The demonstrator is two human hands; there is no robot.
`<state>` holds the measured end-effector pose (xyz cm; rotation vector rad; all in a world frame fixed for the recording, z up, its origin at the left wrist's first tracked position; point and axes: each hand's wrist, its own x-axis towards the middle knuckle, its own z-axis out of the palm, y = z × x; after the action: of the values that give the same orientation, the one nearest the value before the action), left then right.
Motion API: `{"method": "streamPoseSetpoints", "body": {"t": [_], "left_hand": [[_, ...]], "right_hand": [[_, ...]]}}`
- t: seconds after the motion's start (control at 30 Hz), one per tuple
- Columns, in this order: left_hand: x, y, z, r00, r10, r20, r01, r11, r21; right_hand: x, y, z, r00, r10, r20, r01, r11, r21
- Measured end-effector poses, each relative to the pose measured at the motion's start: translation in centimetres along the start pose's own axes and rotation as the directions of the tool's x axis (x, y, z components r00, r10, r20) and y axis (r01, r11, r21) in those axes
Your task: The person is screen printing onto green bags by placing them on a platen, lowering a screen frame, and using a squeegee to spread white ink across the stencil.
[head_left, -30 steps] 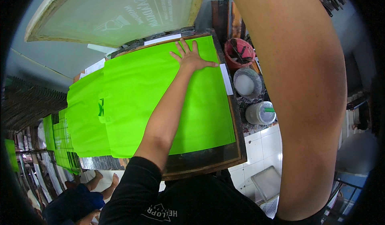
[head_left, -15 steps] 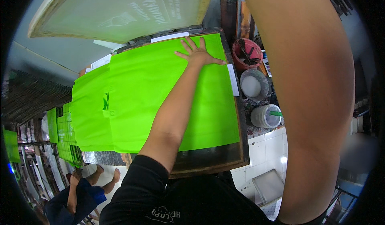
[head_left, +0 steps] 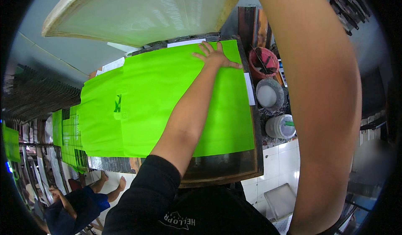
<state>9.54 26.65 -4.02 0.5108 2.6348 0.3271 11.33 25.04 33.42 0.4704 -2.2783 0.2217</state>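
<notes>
My left hand (head_left: 216, 59) lies palm down with its fingers spread near the far right corner of a bright green cloth piece (head_left: 176, 96), nothing in its grip. The cloth is spread flat on a dark board (head_left: 222, 168). Left of its middle, a small dark-green loop or cut-out (head_left: 118, 103) shows beside a crosswise seam or edge. Above the far side stands a tilted screen-printing frame (head_left: 138, 19), its pale mesh bearing a faint printed design. My right arm (head_left: 322, 92) reaches up past the top edge, so my right hand is out of sight.
Right of the board stand a pink bucket (head_left: 268, 52), a grey bowl (head_left: 276, 84) with white contents, and a white tub (head_left: 276, 128) holding something green. More green pieces lie on a wire rack (head_left: 70, 130). Another person (head_left: 75, 207) sits low at the lower left.
The whole view has shifted slightly, with the cloth now farther right in it. The screen frame's angle looks a little different. My left hand stays at the same spot on the cloth.
</notes>
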Motion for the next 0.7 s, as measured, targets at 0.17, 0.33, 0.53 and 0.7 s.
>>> {"method": "streamPoseSetpoints", "body": {"t": [0.17,0.33,0.53,0.7], "left_hand": [[-6.3,-4.0,-2.5,0.78,0.328,-0.532,-0.566,0.733,-0.378],[-26.1,-14.6,-4.3,0.738,0.219,-0.639,-0.636,-0.091,-0.766],[-38.1,-21.2,5.5,0.988,-0.005,-0.155,-0.155,-0.01,-0.988],[-38.0,-21.8,9.8,0.994,-0.055,0.089,0.093,0.057,-0.994]], "right_hand": [[-5.4,-5.1,-4.1,0.918,0.24,0.317,-0.289,0.95,0.117],[-15.9,-9.4,-1.5,0.949,0.191,0.251,-0.216,0.974,0.075],[-32.6,-16.2,3.1,0.928,0.212,0.306,-0.297,0.918,0.263],[-36.6,-17.0,8.2,0.88,0.104,0.464,-0.161,0.983,0.084]]}}
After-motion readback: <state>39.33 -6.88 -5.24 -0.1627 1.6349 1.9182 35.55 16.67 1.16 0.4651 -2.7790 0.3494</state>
